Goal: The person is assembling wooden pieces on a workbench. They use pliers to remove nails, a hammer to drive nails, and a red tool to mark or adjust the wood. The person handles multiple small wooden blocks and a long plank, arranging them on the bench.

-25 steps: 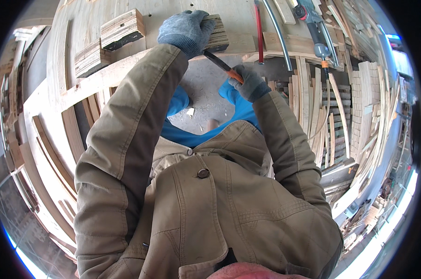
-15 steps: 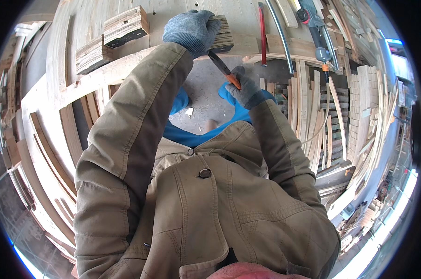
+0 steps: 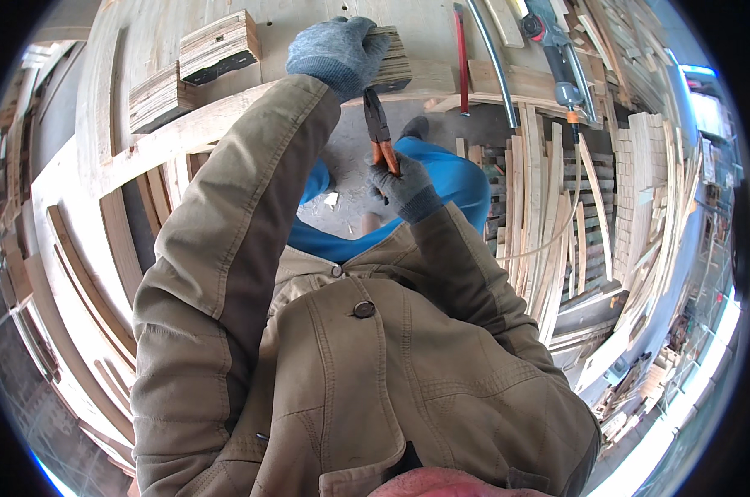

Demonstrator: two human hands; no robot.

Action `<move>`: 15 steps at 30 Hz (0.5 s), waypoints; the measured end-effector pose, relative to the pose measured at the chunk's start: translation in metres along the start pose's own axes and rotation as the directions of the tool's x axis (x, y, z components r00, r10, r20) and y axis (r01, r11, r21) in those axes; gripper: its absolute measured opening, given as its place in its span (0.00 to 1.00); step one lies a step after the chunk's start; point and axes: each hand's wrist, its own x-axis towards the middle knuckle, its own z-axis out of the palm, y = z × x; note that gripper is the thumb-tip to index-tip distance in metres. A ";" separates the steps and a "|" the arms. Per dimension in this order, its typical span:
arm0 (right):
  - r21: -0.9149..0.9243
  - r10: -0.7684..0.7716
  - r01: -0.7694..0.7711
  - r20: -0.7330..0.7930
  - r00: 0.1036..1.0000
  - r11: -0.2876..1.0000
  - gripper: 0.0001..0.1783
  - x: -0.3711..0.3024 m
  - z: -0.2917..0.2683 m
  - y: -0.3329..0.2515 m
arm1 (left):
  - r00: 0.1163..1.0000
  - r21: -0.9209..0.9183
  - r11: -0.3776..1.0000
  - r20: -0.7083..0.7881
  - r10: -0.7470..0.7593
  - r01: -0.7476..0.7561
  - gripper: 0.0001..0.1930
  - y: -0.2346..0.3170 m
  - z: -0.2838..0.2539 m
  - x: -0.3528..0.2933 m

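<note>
My left hand (image 3: 335, 51), in a grey knit glove, is closed on a layered plywood block (image 3: 394, 66) at the bench's near edge. The block's striped end shows to the right of my fingers. In my gloved right hand (image 3: 405, 187) is a pair of pliers (image 3: 376, 120) with orange handles and dark jaws. The pliers point away from me, their tips just below the block. Whether the tips touch the block I cannot tell. Two more plywood blocks, a far one (image 3: 220, 48) and a near one (image 3: 159, 98), lie to the left on the bench.
On the wooden bench (image 3: 284, 37), right of the block, lie a red bar (image 3: 461, 62), a metal tube (image 3: 495, 62) and a grey power tool (image 3: 561, 70) with a hose. Stacked wooden strips (image 3: 549, 215) fill the right side. Long boards (image 3: 93, 282) stand at left.
My right hand has moved left and toward me, turning the pliers so that their jaws point up at the block. My left hand stays on the block.
</note>
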 end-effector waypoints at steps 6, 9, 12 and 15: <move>0.245 0.136 -0.131 -0.004 0.991 0.961 0.12 -0.014 0.027 -0.024 | 0.999 -0.014 1.000 0.033 -0.008 0.008 0.24 0.001 -0.003 0.000; 0.273 0.166 -0.165 0.021 0.986 0.948 0.13 -0.017 0.031 -0.032 | 1.000 -0.018 1.000 0.026 -0.005 0.006 0.24 0.000 -0.003 0.000; 0.155 0.179 -0.175 -0.012 0.984 0.972 0.13 -0.016 0.028 -0.033 | 1.000 -0.001 1.000 0.024 0.000 0.000 0.24 0.000 -0.003 0.000; 0.257 0.183 -0.178 0.004 0.983 0.950 0.13 -0.015 0.020 -0.030 | 1.000 0.000 1.000 0.028 -0.012 0.012 0.23 0.001 -0.003 0.000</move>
